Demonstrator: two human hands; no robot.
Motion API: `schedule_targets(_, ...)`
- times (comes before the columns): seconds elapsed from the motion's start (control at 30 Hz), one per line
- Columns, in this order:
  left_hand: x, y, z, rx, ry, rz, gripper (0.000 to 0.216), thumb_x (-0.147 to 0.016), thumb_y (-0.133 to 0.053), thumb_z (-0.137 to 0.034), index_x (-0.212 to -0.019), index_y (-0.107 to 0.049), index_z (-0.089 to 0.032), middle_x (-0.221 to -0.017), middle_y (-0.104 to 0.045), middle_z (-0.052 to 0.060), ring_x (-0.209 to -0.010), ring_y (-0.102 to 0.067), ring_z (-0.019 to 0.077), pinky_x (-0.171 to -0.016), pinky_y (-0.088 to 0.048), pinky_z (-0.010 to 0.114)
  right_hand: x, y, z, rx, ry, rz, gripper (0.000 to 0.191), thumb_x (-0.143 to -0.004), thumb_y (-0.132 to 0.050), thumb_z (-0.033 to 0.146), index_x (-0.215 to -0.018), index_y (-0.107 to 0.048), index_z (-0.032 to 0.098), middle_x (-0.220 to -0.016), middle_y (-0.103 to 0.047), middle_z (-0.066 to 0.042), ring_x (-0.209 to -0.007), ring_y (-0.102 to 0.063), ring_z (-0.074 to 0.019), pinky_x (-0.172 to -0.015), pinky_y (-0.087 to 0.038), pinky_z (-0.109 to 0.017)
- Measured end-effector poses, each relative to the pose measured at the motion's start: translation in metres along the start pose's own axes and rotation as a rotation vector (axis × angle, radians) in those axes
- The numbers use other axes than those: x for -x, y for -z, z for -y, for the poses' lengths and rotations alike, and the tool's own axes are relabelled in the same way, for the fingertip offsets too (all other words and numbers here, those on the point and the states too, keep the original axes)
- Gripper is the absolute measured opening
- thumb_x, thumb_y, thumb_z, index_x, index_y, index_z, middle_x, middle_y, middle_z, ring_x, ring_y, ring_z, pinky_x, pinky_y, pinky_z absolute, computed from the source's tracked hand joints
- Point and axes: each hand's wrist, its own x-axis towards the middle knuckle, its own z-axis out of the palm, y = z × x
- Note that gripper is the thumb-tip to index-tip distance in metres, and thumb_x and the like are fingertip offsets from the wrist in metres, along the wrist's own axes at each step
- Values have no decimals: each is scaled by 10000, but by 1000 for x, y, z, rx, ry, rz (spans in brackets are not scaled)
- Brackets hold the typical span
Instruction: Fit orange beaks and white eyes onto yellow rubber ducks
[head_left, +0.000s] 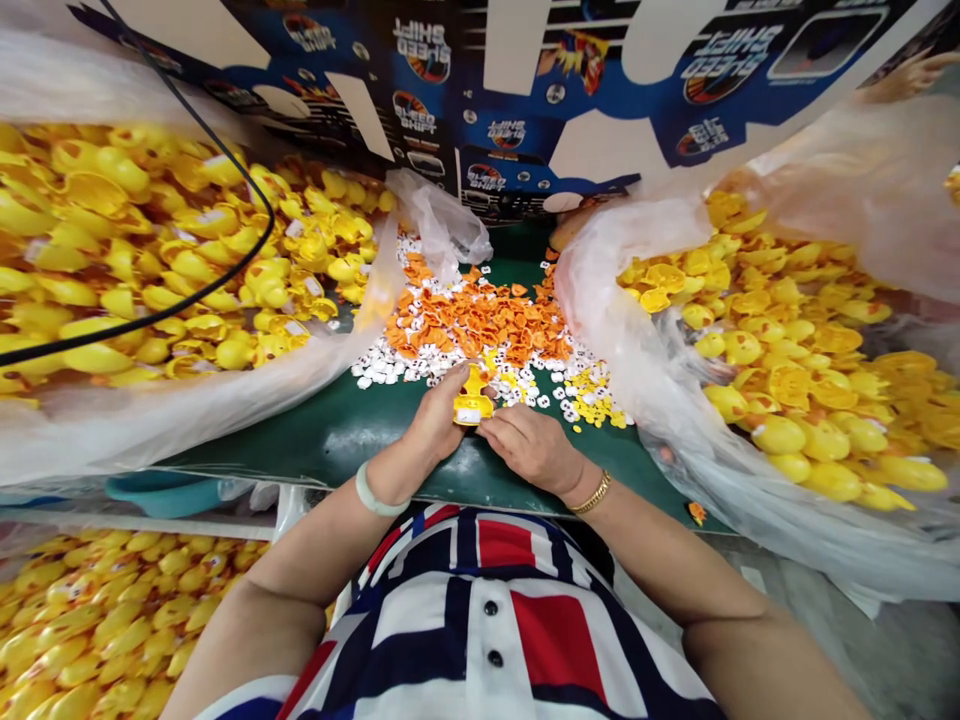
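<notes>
A small yellow duck toy (472, 398) with a white patch on its base sits between my two hands above the green table (337, 435). My left hand (437, 414) is closed around the duck's left side. My right hand (529, 443) curls against its right side, fingers pressed together. Just beyond the hands lies a heap of orange pieces (480, 320) and a scatter of small white round pieces (390, 365), with some small yellow bits (596, 390) to the right.
A clear plastic bag of yellow ducks (150, 260) fills the left, another bag of yellow ducks (810, 340) the right. More yellow ducks (97, 620) lie below the table at left. Printed blue cardboard (525, 90) stands behind. A black cable (247, 190) crosses the left bag.
</notes>
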Motion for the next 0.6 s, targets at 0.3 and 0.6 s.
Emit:
schedule_targets(0.3,1,-1,-1,-4,15,-33,371,-767,-708,-386,-1047,-605,-165,-741,-681,14,-620,-657,160,-578,-507,256,-2,-5,13,-210,-204,-36,166,-1006,-468,261,-1037,-620,201,-978,-687,-78,-912,-640,-183,-797,-518,-319)
schedule_targets(0.6,2,0,-6,-93,54,1,376,-800,-693,-360,-1108,-595,-166,-784,-704,44,-656,-689,179,-578,-549,255,19,88,-40,-15,-535,-101,235,-1004,-472,351,-910,-635,209,-883,-677,-42,-819,-625,-163,-765,-466,-280)
